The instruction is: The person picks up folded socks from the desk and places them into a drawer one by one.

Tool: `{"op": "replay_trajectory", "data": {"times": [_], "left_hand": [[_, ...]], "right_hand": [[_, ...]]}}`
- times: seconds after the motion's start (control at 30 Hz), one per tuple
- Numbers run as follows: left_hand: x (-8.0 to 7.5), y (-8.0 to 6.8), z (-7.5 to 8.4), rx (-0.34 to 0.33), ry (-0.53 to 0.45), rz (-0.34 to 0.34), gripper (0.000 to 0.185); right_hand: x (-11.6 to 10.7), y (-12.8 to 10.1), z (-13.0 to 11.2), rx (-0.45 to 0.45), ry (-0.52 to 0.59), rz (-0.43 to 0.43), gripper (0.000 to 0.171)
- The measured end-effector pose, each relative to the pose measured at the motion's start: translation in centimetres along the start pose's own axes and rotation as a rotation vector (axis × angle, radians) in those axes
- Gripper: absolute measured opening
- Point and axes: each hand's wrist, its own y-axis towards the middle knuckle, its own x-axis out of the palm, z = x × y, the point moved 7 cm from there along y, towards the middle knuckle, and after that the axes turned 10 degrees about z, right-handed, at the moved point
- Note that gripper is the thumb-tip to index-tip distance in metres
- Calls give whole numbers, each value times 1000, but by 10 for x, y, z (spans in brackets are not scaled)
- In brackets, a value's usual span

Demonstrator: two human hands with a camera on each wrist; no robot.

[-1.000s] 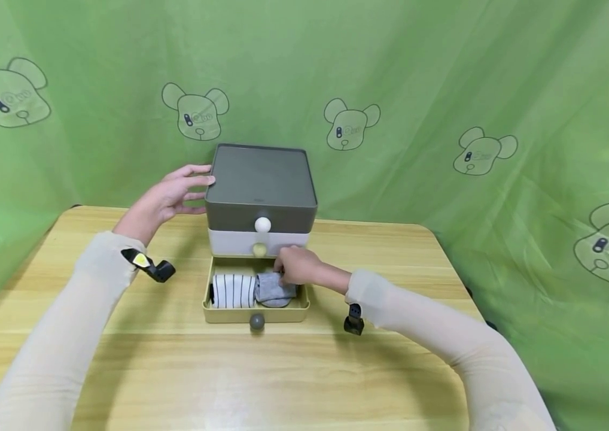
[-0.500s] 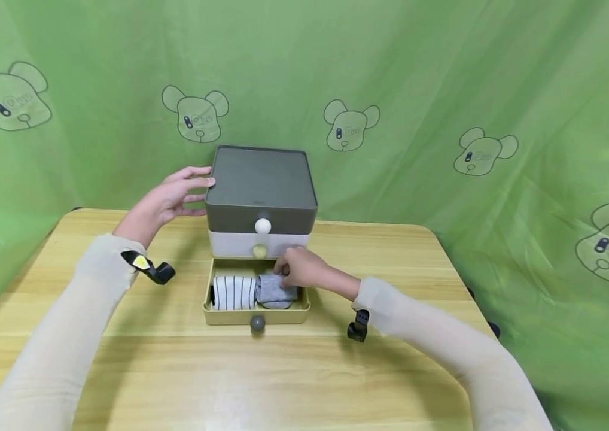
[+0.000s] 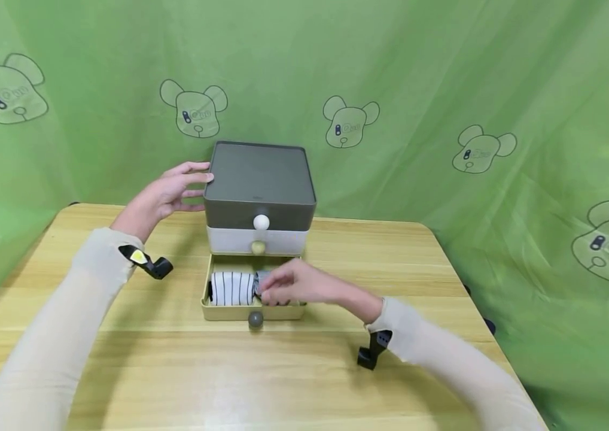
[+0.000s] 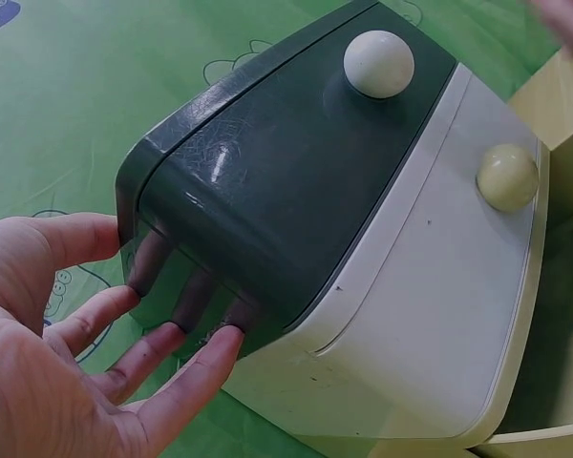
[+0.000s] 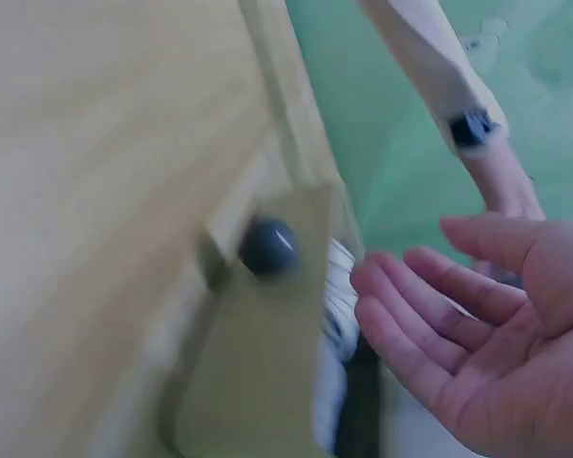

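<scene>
A three-tier drawer box [image 3: 261,173] stands on the table, dark grey on top, white in the middle, yellow-green at the bottom. Its bottom drawer [image 3: 229,313] is pulled out and has a dark grey ball knob [image 3: 255,319]. Inside lie a rolled white sock with dark stripes [image 3: 233,288] and a folded grey cloth item [image 3: 262,278], mostly hidden by the hand. My left hand [image 3: 167,191] touches the box's left side with spread, fairly straight fingertips [image 4: 224,343]. Over the drawer's right part hovers my right hand [image 3: 299,284], its fingers loosely bent with nothing between them in the right wrist view.
The wooden table [image 3: 186,371] extends in front of the box and to both sides. A green curtain [image 3: 412,72] with bear-head outlines hangs close behind it. The upper drawers, with a white knob [image 3: 261,222] and a yellow knob [image 3: 258,247], are closed.
My right hand has come away from the grey cloth item, moving toward the drawer front and turning palm inward. My left hand keeps its place on the box.
</scene>
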Motion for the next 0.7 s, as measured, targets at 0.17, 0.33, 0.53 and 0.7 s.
{"op": "replay_trajectory", "data": {"times": [0.17,0.33,0.53,0.7], "left_hand": [[-1,0,0,-4,-1,-6,67],[-1,1,2,6,-3,1,66],[-2,0,-1,-1,2,-4,66],[0,0,0,8,9,-8,67]], "right_hand": [[39,-19,23,250,209,-168,33],[60,-31,48,416,346,-149,41],[78,-36,64,453,518,-120,44],[86,-30,68,424,653,-99,39]]}}
